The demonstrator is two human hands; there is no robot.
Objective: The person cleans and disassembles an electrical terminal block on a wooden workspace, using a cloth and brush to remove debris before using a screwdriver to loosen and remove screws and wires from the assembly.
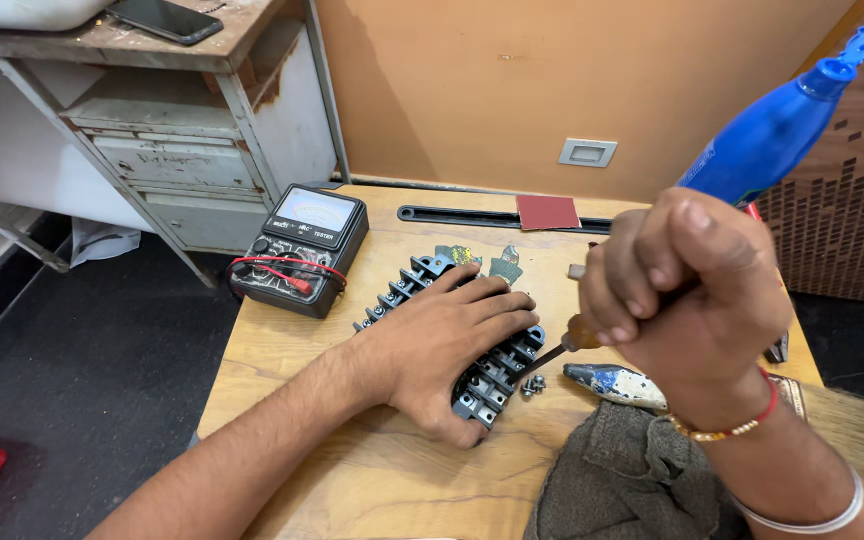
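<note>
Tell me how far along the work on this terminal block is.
Done: two loose screws already lie on the wooden table beside the black terminal block. In hand: the left hand presses the block flat while the right hand drives a screwdriver into its near end. Left: cannot tell how many terminals remain; the hand hides most. The meter sits unused.

Both forearms are bare with no sleeves in view, the left hand (447, 345) carries no ring or band, while the right hand (687, 300) has at its wrist a red thread with gold-coloured beads and, further up the forearm, a plain silver-coloured bangle.
</note>
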